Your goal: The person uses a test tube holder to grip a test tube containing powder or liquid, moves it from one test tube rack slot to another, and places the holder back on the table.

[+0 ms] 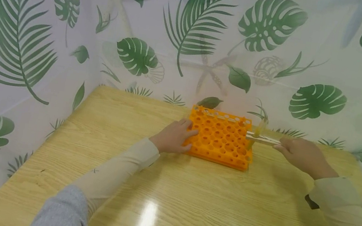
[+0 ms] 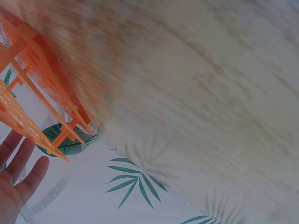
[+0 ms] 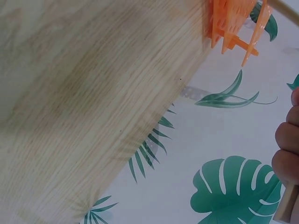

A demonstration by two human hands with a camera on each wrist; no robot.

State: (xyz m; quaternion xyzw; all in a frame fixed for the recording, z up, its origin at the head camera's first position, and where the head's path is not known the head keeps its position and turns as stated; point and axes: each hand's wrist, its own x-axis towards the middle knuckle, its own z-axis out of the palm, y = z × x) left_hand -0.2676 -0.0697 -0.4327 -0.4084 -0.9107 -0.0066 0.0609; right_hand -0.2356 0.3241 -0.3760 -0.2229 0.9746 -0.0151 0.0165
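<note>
An orange test tube rack (image 1: 218, 134) with rows of round holes stands on the table toward the back wall. My left hand (image 1: 174, 135) is at its left end, fingers spread against the frame; in the left wrist view the fingers (image 2: 30, 179) look extended beside the rack. My right hand (image 1: 302, 154) grips a wooden test tube clamp (image 1: 270, 141), held roughly level and pointing left. The far end of the clamp is around a clear, yellowish test tube (image 1: 261, 126), upright at the rack's right end. In the right wrist view, curled fingers (image 3: 286, 135) wrap the clamp.
The wood-grain table (image 1: 188, 201) stretches in front of the rack. A white sheet with green leaf prints (image 1: 209, 22) hangs right behind and along the left side. A small dark item (image 1: 312, 202) shows under the right cuff.
</note>
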